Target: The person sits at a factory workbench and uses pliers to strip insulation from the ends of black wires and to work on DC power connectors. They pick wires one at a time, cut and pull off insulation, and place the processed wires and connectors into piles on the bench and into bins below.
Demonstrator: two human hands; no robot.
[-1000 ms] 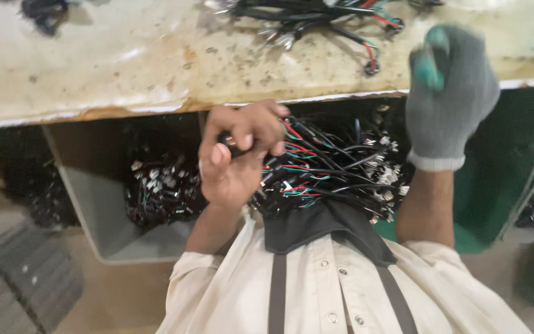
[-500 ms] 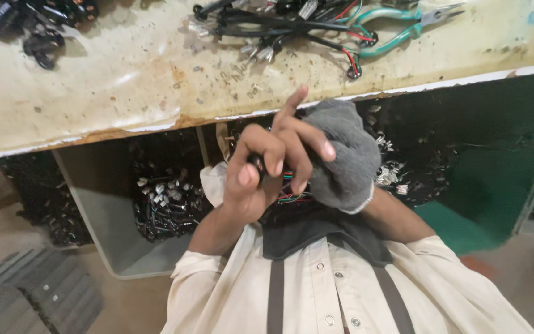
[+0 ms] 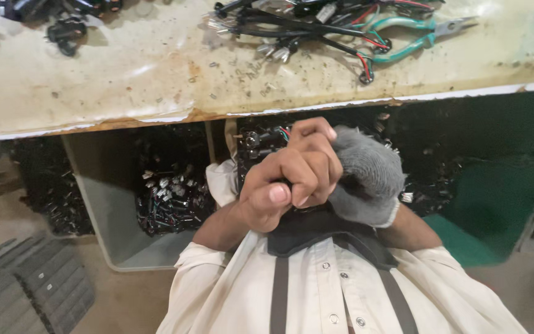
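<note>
Clasping my two hands together close in front of my chest, I have my bare left hand clenched over the knuckles of my right hand, which wears a grey knit glove. Whether either fist holds anything I cannot tell — only a few coloured wire ends show just beyond my left fingers. Below and to the left sits a grey bin with a heap of small dark connectors. Farther off, the worn bench top carries a tangle of black, red and green wires — teal-handled pliers lie at its right.
</note>
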